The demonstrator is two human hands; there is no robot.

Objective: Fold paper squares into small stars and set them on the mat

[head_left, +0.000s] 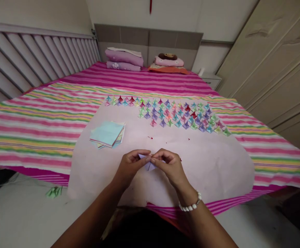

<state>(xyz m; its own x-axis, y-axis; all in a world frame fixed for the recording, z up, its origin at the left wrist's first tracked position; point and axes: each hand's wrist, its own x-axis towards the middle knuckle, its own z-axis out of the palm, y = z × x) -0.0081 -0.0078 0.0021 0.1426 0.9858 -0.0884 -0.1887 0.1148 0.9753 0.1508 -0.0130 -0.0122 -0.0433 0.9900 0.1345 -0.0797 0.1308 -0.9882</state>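
Note:
A pale purple piece of folded paper (pixel 150 166) is pinched between my two hands, just above a large white sheet (pixel 206 175). My left hand (pixel 134 162) grips its left side, thumb against the front. From the right, my right hand (pixel 168 164) pinches it, and the thumbs nearly meet at the middle. My fingers partly cover the paper, so its full shape is hidden. Up and to the left of my hands lies a stack of square paper sheets (pixel 107 133), light blue on top.
Rows of small folded paper pieces (pixel 175 115) in many colours line the sheet's far side. Tiny dark red scraps (pixel 150 137) lie before my hands. Beneath is a bed with a striped cover (pixel 36 127). Green folded paper (pixel 53 192) sits on the floor at left.

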